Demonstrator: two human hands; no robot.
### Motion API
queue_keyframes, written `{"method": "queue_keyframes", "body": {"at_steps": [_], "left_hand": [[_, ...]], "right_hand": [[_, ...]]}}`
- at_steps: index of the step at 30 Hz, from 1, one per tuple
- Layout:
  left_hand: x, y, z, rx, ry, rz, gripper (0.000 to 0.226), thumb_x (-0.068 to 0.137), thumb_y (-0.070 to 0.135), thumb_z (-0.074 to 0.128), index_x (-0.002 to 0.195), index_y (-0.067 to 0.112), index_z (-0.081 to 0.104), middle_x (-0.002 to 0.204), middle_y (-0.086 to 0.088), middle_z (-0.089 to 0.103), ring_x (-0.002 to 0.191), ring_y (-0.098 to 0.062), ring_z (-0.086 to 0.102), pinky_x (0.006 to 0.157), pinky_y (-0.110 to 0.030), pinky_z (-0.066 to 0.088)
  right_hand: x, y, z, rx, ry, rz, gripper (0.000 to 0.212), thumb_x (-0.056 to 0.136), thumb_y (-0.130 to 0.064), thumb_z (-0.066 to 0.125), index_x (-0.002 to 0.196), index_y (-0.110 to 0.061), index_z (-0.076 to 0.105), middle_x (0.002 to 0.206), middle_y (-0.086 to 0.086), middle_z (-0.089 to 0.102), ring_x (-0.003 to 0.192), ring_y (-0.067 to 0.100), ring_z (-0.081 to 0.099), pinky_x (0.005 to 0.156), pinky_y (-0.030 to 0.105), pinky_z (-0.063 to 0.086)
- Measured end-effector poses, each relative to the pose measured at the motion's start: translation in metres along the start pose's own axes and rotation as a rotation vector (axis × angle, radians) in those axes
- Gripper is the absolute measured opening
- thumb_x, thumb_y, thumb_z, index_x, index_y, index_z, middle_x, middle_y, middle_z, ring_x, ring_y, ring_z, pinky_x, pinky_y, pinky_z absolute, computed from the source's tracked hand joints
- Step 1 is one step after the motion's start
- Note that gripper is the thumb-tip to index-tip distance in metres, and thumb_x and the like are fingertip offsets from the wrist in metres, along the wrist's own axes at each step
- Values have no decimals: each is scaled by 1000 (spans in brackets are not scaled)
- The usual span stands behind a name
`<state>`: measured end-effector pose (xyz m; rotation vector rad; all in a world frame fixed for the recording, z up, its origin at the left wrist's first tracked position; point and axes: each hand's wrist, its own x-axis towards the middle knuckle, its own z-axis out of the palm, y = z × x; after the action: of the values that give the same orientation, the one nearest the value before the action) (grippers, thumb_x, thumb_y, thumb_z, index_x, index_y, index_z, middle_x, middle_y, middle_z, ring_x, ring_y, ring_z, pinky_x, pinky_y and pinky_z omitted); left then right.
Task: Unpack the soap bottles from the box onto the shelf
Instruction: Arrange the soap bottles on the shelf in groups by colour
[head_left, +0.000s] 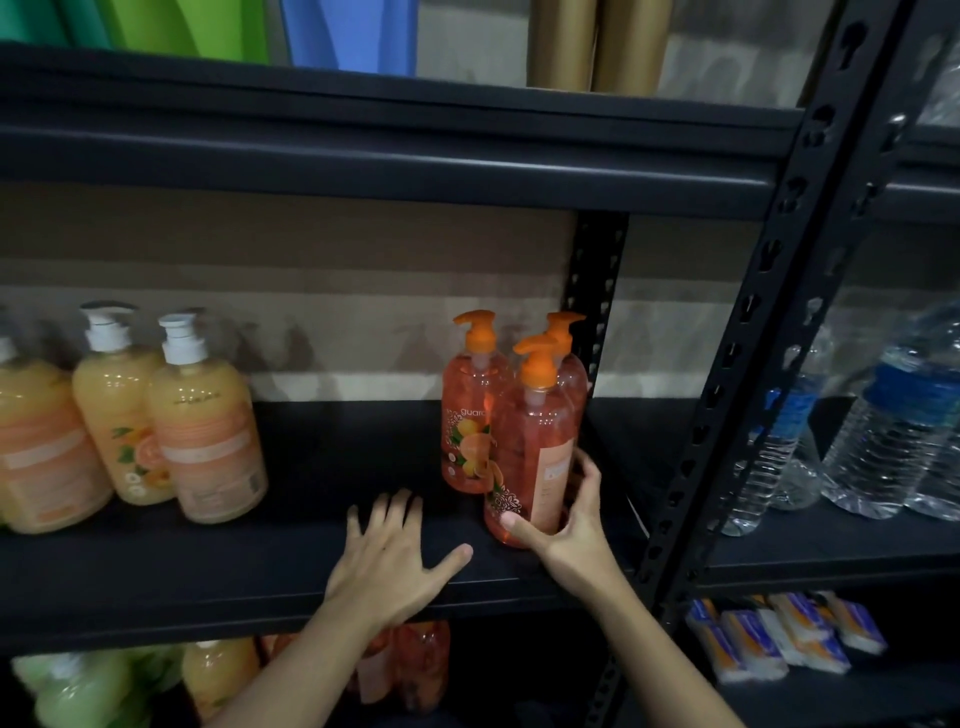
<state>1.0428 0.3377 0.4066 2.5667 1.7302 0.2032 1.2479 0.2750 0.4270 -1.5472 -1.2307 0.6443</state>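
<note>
Three clear orange soap bottles with orange pumps stand at the right end of the black shelf (260, 566). My right hand (563, 525) is wrapped around the base of the front orange bottle (524, 457), thumb in front, fingers behind. A second orange bottle (465, 441) stands upright just behind to the left, and a third (571, 364) is mostly hidden behind the front one. My left hand (392, 558) rests flat on the shelf board with fingers spread, holding nothing. The box is not in view.
Several pale orange soap bottles with white pumps (205, 431) stand at the shelf's left. A black upright post (727, 374) borders the right side, with water bottles (893, 426) beyond it. More soap bottles (218, 675) and small packets (789, 634) sit on the lower shelves.
</note>
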Motion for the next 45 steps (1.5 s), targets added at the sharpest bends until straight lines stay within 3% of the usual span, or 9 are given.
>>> {"method": "queue_keyframes", "body": {"at_steps": [6,16,19,22,27,34,38,41,45], "left_hand": [[0,0,1,5,-1,-3,119,64,88,-8,155,17,19,161,0,16,149,-20,8,122,-51,4],[1,-1,1,1,0,1,117,65,88,-6,155,18,19,161,1,15,149,-19,7,122,-51,2],[1,-1,2,-1,-9,0,120,62,89,-10,156,18,18,161,1,14,150,-19,6,122,-51,2],[1,-1,2,-3,-10,0,120,63,89,-8,156,18,18,161,1,14,150,-19,6,122,-51,2],[1,-1,2,11,-12,1,119,64,88,-9,156,18,18,161,1,14,150,-19,6,122,-51,2],[1,0,1,12,-17,-9,115,66,87,-5,156,19,18,161,2,14,150,-19,6,122,-50,2],[0,0,1,14,-14,-11,117,65,88,-6,156,18,17,161,3,14,150,-18,6,122,-50,2],[0,0,1,11,-18,-13,117,65,88,-6,156,19,17,161,3,14,150,-18,5,122,-50,2],[0,0,0,9,-22,-13,118,65,89,-7,156,19,17,161,3,14,150,-18,6,123,-50,2]], "right_hand": [[-1,-3,28,-96,278,18,121,53,-53,91,145,-22,19,140,-2,28,137,17,27,113,42,36],[3,17,-2,155,13,54,91,65,-35,91,134,-39,31,133,-9,54,118,7,59,100,32,50],[3,18,1,42,8,25,101,66,-50,86,145,-35,25,140,-10,35,129,9,46,104,31,44],[5,7,17,-115,105,40,127,51,-66,85,149,-24,18,134,-11,20,133,12,27,108,36,41],[6,5,30,-114,288,40,115,52,-55,89,141,-19,27,133,-3,38,128,18,42,102,41,48],[4,9,15,29,112,64,97,59,-45,91,136,-33,34,119,-9,60,109,9,61,83,17,48],[2,11,13,-32,81,39,98,68,-48,85,147,-33,30,139,-10,39,124,9,46,100,28,43],[4,7,19,-109,82,26,110,64,-59,81,149,-32,18,134,-15,19,135,15,26,109,41,39],[9,2,28,-223,183,91,122,54,-62,86,147,-20,19,137,-2,26,136,19,25,107,44,42]]}}
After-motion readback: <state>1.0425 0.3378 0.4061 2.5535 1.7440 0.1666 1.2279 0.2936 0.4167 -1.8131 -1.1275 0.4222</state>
